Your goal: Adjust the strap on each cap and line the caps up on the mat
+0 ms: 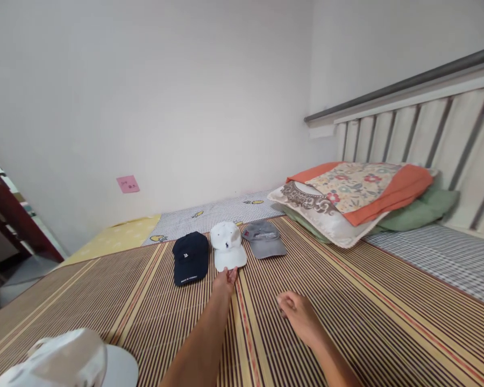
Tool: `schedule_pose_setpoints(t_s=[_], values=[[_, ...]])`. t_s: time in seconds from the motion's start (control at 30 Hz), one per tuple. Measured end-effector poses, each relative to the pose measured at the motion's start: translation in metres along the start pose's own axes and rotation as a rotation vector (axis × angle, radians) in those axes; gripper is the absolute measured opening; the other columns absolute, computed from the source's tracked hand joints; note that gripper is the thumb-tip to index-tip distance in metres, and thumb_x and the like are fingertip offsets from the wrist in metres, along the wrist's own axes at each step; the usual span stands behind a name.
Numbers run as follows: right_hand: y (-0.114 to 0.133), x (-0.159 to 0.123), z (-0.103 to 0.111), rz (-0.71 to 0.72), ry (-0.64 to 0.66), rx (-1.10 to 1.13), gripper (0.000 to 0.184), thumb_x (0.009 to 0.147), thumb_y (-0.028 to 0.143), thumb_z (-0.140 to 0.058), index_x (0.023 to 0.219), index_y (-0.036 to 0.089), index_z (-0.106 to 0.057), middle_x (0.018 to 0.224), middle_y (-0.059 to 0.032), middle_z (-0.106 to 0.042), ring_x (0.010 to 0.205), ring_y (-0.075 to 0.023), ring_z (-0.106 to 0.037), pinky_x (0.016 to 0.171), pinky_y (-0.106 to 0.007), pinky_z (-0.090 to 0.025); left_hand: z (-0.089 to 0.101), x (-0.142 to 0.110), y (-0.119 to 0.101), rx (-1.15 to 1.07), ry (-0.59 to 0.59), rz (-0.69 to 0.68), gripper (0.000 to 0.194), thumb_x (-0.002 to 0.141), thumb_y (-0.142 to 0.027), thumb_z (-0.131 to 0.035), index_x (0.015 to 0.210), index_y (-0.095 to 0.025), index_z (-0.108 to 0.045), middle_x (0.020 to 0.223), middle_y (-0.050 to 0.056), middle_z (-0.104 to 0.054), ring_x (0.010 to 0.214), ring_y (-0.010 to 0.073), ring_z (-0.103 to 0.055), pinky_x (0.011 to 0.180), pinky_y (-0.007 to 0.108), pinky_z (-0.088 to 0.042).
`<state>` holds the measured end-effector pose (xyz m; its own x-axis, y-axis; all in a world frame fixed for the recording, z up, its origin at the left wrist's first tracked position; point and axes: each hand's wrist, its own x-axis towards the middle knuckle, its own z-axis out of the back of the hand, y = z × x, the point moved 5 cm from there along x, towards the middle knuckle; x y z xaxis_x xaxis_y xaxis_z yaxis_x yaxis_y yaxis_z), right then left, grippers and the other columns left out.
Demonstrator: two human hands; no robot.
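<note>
Three caps lie in a row on a striped bamboo mat (367, 306): a navy cap (190, 258), a white cap (227, 245) and a grey cap (263, 237). My left hand (225, 279) reaches forward, its fingertips at the brim of the white cap, fingers stretched out. My right hand (297, 314) rests on the mat nearer to me, fingers curled in loosely, with nothing visible in it. Another pale cap (70, 361) sits at the lower left, close to me.
Stacked pillows (355, 196) in floral, orange and green lie at the right against a slatted headboard (419, 129). A checked sheet (435, 252) shows past the mat. A pink note (128, 184) is stuck on the white wall. Dark wooden furniture (8, 215) stands at far left.
</note>
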<state>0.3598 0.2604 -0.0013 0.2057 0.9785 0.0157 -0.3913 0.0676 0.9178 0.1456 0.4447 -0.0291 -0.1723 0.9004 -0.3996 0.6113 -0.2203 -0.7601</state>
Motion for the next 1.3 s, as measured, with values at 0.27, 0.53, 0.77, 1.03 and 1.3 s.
schedule_pose_setpoints(t_s=[0.27,0.53,0.77,1.03,1.3], values=[[0.002,0.001,0.001,0.027,0.0,-0.06,0.031,0.097,0.042,-0.048,0.092,0.022,-0.07,0.087,-0.01,-0.078,0.086,-0.0254,-0.077,0.073,-0.029,-0.054,0.0,-0.017,-0.001,0.015,-0.037,0.087,0.035,0.101,-0.036,-0.067,0.13,-0.018,-0.065,0.126,0.009,-0.069,0.101,0.0221,-0.071,0.084,0.041,-0.064],[-0.006,0.006,-0.002,-0.001,-0.034,-0.185,0.028,0.101,0.034,-0.047,0.097,0.021,-0.071,0.098,-0.0113,-0.079,0.088,-0.0242,-0.078,0.071,-0.028,-0.053,0.034,-0.08,-0.006,0.294,0.084,0.048,0.015,0.099,-0.027,-0.069,0.103,-0.013,-0.071,0.097,0.007,-0.076,0.081,0.0181,-0.073,0.073,0.033,-0.063],[-0.008,-0.002,-0.017,-0.009,-0.138,-0.441,0.026,0.105,0.027,-0.042,0.106,0.019,-0.067,0.095,-0.0143,-0.078,0.077,-0.0278,-0.074,0.058,-0.032,-0.04,0.182,-0.178,-0.057,0.902,0.175,-0.412,0.013,0.081,-0.038,-0.083,0.091,-0.03,-0.081,0.113,0.013,-0.08,0.114,0.0353,-0.073,0.097,0.042,-0.061],[-0.006,-0.018,-0.032,0.024,-0.171,-0.561,0.025,0.102,0.021,-0.043,0.11,0.018,-0.066,0.108,-0.0175,-0.077,0.088,-0.0312,-0.075,0.066,-0.034,-0.04,0.276,-0.195,-0.054,1.302,0.147,-0.657,0.051,0.087,-0.043,-0.068,0.138,-0.045,-0.07,0.161,0.001,-0.054,0.158,0.0339,-0.035,0.133,0.055,-0.018],[-0.021,-0.053,0.003,0.029,-0.075,-0.258,0.03,0.098,0.03,-0.044,0.103,0.021,-0.072,0.105,-0.0136,-0.081,0.096,-0.028,-0.078,0.079,-0.034,-0.058,0.26,-0.205,-0.052,1.289,0.145,-0.684,0.053,0.092,-0.038,-0.063,0.145,-0.037,-0.066,0.164,0.005,-0.052,0.159,0.0333,-0.033,0.133,0.055,-0.016]])
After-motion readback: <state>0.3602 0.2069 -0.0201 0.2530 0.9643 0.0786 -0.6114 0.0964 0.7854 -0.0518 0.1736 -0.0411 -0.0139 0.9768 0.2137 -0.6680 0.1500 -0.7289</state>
